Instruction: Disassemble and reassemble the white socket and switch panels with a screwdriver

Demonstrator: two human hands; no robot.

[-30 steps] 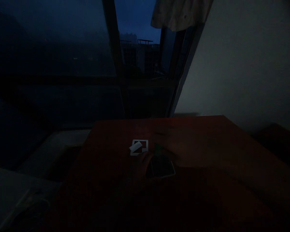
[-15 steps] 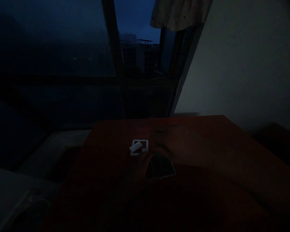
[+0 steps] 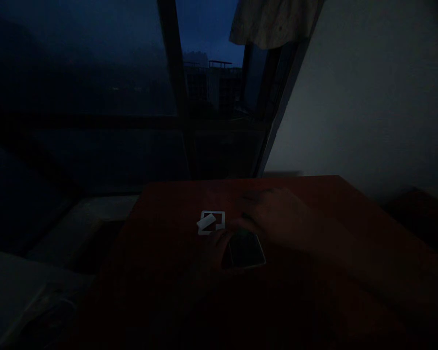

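Dark flat panel (image 3: 247, 252) on red table (image 3: 175, 195), nearer and to right of white frame (image 3: 223, 219). Probably light, thin, stiff, perhaps slick and breakable; best held by opposite side edges. Left hand (image 3: 215, 249) just nearer than frame, at panel's left edge; right hand (image 3: 277, 213) right of frame, by panel's far edge. Both grips too dark to judge. Counted: one panel, one frame, one white strip (image 3: 206, 221) across frame, two hands, one table.

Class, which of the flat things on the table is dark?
The dark panel at the left hand; the frame and the strip lying across it are whitish.
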